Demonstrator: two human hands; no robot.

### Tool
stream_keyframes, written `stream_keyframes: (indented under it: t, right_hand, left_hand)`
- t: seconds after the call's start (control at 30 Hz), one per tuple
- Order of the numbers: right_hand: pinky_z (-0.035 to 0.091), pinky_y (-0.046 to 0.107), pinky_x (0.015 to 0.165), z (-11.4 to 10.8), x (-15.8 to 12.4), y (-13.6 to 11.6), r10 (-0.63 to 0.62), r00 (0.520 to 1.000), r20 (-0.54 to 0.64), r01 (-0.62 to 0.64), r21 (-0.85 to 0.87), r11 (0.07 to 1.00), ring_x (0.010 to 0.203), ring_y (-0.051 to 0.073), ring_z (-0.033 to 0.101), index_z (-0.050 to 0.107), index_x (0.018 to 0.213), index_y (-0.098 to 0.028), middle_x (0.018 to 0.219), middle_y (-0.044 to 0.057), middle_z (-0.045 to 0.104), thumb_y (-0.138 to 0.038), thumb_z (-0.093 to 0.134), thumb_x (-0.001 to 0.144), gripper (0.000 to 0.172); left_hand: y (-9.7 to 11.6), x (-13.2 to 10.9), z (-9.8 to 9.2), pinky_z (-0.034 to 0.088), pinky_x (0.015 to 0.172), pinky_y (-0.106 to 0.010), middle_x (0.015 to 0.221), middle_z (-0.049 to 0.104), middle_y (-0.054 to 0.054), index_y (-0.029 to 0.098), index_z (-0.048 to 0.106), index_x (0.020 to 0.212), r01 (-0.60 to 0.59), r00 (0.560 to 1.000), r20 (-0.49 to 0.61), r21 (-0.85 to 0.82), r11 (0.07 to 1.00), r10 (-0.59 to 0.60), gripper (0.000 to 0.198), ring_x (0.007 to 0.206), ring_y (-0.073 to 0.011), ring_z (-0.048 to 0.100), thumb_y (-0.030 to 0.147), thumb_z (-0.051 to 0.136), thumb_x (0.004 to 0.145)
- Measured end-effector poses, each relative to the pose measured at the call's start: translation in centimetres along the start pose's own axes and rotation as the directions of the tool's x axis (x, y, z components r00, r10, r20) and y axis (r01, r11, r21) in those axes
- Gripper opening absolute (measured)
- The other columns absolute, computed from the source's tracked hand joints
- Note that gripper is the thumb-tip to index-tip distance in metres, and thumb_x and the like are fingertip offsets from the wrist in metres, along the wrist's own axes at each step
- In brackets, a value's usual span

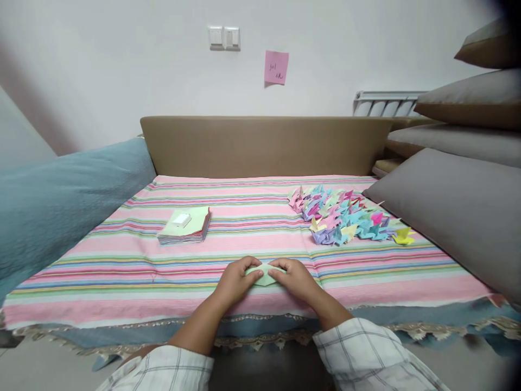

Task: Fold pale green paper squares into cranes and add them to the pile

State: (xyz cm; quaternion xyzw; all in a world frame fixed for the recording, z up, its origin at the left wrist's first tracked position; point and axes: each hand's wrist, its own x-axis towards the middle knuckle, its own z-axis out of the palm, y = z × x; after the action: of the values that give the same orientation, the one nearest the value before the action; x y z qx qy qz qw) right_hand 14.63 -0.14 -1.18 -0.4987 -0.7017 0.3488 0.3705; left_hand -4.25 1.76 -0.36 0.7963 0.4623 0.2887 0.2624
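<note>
A small pale green folded paper lies near the front edge of the pink striped cloth. My left hand pinches its left side with curled fingers. My right hand pinches its right side the same way. Both hands press the paper down on the cloth. Much of the paper is hidden under the fingers.
A stack of coloured paper sheets with a small white object on top lies at the left. A heap of several folded paper cranes sits at the right. Grey cushions border the right side, a blue blanket the left.
</note>
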Motion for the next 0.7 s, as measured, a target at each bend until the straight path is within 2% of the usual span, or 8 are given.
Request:
stream_keyframes:
  t: [0.07,0.13,0.23,0.3,0.4,0.53,0.63,0.7]
  right_hand:
    - [0.047,0.030,0.077,0.0,0.4,0.2,0.053,0.999,0.010,-0.054,0.040,0.998,0.085,0.020,0.063,0.067,0.093,-0.018,0.093,0.004,0.070,-0.030,0.054,0.078,0.023]
    - [0.046,0.030,0.077,0.2,0.8,0.5,0.093,0.995,-0.024,-0.093,-0.001,0.996,0.085,0.020,0.063,0.067,0.095,-0.018,0.094,0.004,0.070,-0.029,0.055,0.076,0.025]
    - [0.045,0.030,0.079,0.4,1.3,0.9,0.105,0.993,-0.053,-0.111,-0.134,0.985,0.087,0.020,0.063,0.067,0.094,-0.018,0.095,0.004,0.070,-0.027,0.056,0.075,0.024]
    - [0.044,0.030,0.079,0.6,1.5,1.1,0.101,0.994,-0.052,-0.110,-0.217,0.970,0.089,0.020,0.062,0.067,0.095,-0.019,0.096,0.005,0.070,-0.026,0.055,0.076,0.024]
    - [0.043,0.030,0.081,0.8,1.6,1.1,0.090,0.993,-0.072,-0.109,-0.341,0.934,0.092,0.020,0.061,0.066,0.101,-0.020,0.100,0.005,0.069,-0.025,0.054,0.078,0.026]
    - [0.040,0.031,0.086,1.1,1.3,1.0,-0.033,0.992,-0.123,-0.035,-0.514,0.857,0.096,0.021,0.055,0.067,0.097,-0.021,0.098,0.007,0.065,-0.023,0.058,0.078,0.021]
    - [0.038,0.033,0.086,1.1,1.2,1.1,-0.060,0.989,-0.135,-0.024,-0.543,0.840,0.095,0.022,0.053,0.068,0.094,-0.023,0.096,0.006,0.064,-0.023,0.060,0.077,0.018]
    - [0.038,0.033,0.085,1.0,1.2,1.3,-0.037,0.992,-0.124,-0.032,-0.512,0.858,0.094,0.021,0.054,0.067,0.093,-0.023,0.095,0.005,0.064,-0.023,0.060,0.078,0.016]
  left_hand:
    - [-0.3,0.0,0.1,0.047,0.078,-0.030,0.099,0.067,-0.004,0.019,0.059,0.102,-0.013,0.995,-0.094,0.058,0.998,0.018,0.025,0.089,-0.0184,0.061,0.027,0.058,0.079]
    - [-0.5,-0.2,0.3,0.045,0.083,-0.035,0.102,0.065,-0.006,0.019,0.061,0.100,-0.101,0.975,-0.171,0.228,0.968,0.142,0.021,0.095,-0.0202,0.059,0.024,0.056,0.081]
    - [-0.3,-1.0,1.0,0.045,0.082,-0.036,0.094,0.067,-0.005,0.020,0.065,0.088,-0.304,0.932,-0.050,0.432,0.849,0.359,0.016,0.089,-0.0189,0.059,0.022,0.049,0.085]
    - [-0.2,-1.7,1.7,0.046,0.082,-0.038,0.102,0.066,-0.006,0.021,0.064,0.094,-0.362,0.911,0.027,0.526,0.769,0.411,0.017,0.091,-0.0204,0.058,0.022,0.050,0.085]
    - [-0.3,-2.5,2.6,0.044,0.086,-0.042,0.117,0.061,-0.009,0.019,0.060,0.106,-0.356,0.919,0.089,0.607,0.710,0.384,0.026,0.101,-0.0250,0.055,0.024,0.057,0.081]
    - [-0.5,-2.9,3.0,0.042,0.091,-0.046,0.121,0.059,-0.009,0.019,0.056,0.114,-0.346,0.930,0.120,0.610,0.713,0.348,0.037,0.106,-0.0277,0.052,0.026,0.061,0.078]
    - [-0.5,-2.9,2.9,0.041,0.092,-0.047,0.127,0.054,-0.011,0.020,0.057,0.112,-0.327,0.935,0.086,0.585,0.742,0.345,0.036,0.109,-0.0284,0.049,0.027,0.062,0.078]
    - [-0.5,-2.6,2.8,0.040,0.092,-0.047,0.133,0.046,-0.012,0.020,0.062,0.102,-0.295,0.939,0.019,0.553,0.779,0.343,0.024,0.113,-0.0291,0.046,0.028,0.059,0.080]
